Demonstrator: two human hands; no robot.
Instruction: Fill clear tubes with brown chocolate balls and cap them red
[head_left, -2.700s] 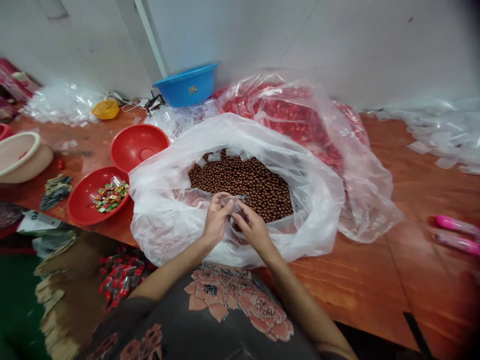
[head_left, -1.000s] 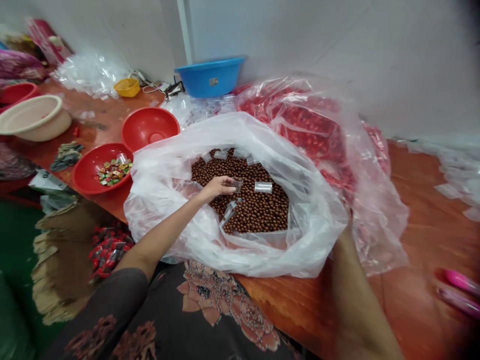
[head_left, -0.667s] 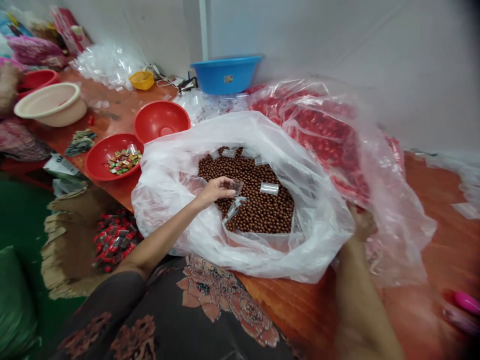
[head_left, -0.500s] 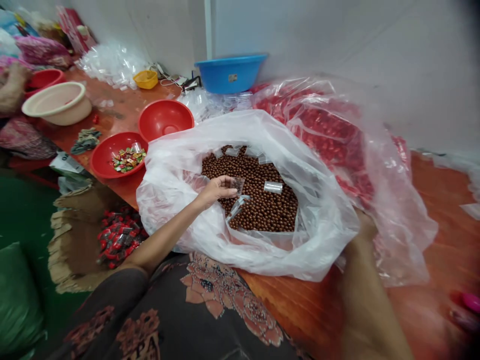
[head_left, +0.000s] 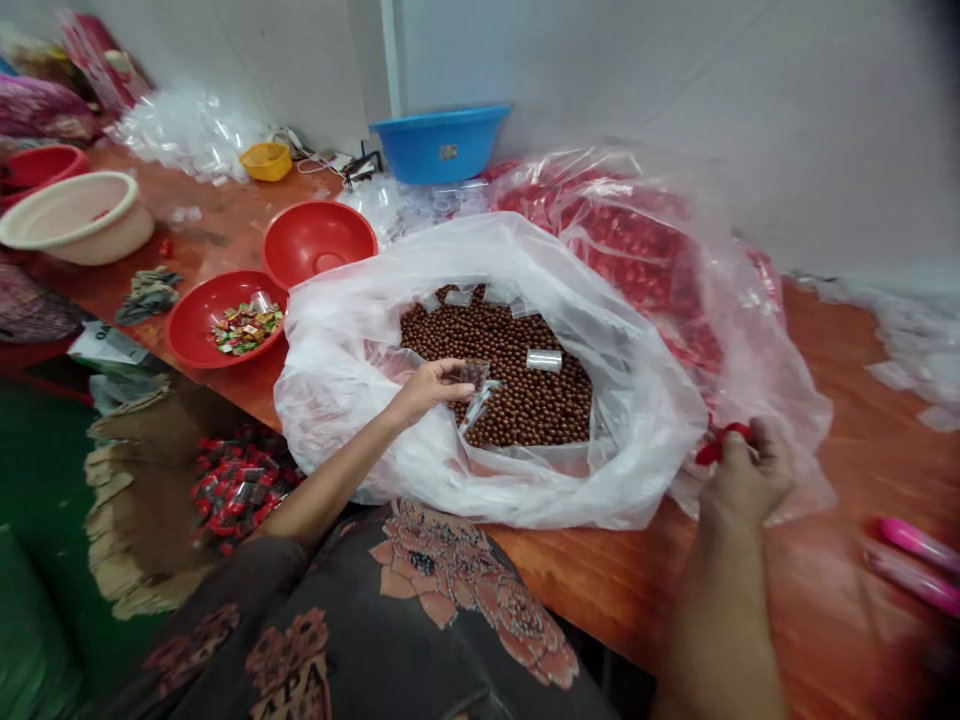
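My left hand [head_left: 435, 388] is closed round a small clear plastic tube [head_left: 474, 374], and dark contents show through its wall. It hovers over the brown chocolate balls [head_left: 517, 400] in a large white plastic bag [head_left: 630, 450] whose mouth is spread wide. Several other clear tubes rest on the balls, one of them a clear tube [head_left: 544, 359] lying on its side. To the right of the bag, my right hand [head_left: 750, 470] pinches a red cap [head_left: 722, 443], beside the clear sack of red pieces [head_left: 637, 240].
Red bowls [head_left: 319, 240] stand at the left, one holding small wrapped pieces [head_left: 247, 328]. A white basin [head_left: 82, 220] and a blue tub [head_left: 442, 145] are farther back. Below the table edge, a cardboard box [head_left: 127, 500] holds red-capped tubes [head_left: 240, 485]. Pink objects [head_left: 919, 560] lie at right.
My right hand has come into clear view from behind the bag's right edge, with a red cap in its fingers. My left hand keeps its tube over the balls. The view has shifted right.
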